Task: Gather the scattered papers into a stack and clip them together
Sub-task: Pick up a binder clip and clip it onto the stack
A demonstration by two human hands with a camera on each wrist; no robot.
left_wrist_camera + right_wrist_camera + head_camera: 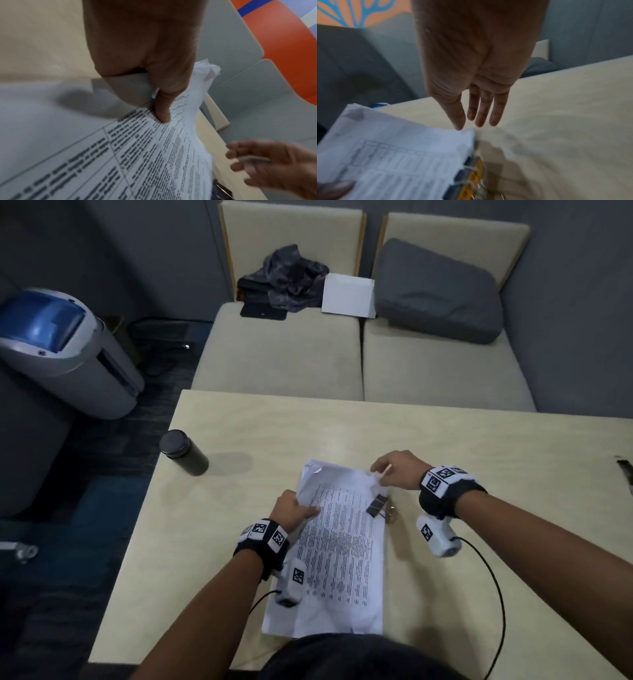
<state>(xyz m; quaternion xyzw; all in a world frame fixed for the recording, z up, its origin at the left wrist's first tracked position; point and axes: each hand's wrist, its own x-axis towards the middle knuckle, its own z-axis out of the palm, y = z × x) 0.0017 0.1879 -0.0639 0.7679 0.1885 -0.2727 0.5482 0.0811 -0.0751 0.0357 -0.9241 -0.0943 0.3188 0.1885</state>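
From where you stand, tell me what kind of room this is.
Probably an office lounge or small meeting booth: a pale table faces cushioned bench seats, printed papers lie on the table, and what looks like a water dispenser stands on the carpeted floor.

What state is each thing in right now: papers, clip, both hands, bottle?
paper stack: gathered, flat on table, far end lifted.
binder clip: on stack's right edge, unheld.
left hand: pinches stack's left edge.
right hand: fingers straight, at far right corner.
bottle: upright, capped.
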